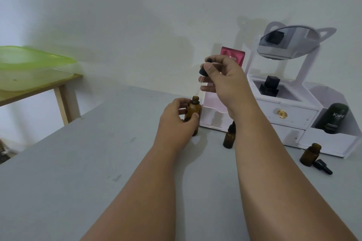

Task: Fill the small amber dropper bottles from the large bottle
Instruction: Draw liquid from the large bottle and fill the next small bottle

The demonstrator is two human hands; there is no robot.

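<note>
From the head view, the left hand [176, 119] wraps thumb and fingers round the body of the large amber bottle [194, 113]. The bottle stands upright on the grey bench [78, 162] with its mouth uncovered. Above it, the right hand [225, 80] pinches the black top of a dropper [203, 70] between thumb and fingers. The clear glass pipette points down and its tip is just over the bottle's mouth. Whether there is liquid in the pipette cannot be told.

Just right of the large bottle, partly hidden behind the right forearm, stands a capped small bottle [228, 139], amber with a black dropper top. Well apart to the right, near the bench's far right side, an open small bottle [310, 154] stands upright. A loose black cap [322, 166] lies on its side just beside its base.

Behind these, against the wall, sits a white organiser [284, 115] with drawers. A tilted oval mirror [288, 41] is mounted on top, and black cube-shaped items [268, 86] sit in its upper compartment. A red sachet [234, 55] stands at its left end behind the right hand. A dark green bottle [335, 117] sits in its right-hand compartment.

Far left, a plastic container with a green lid [29, 60] rests on a wooden table [60, 100].
</note>
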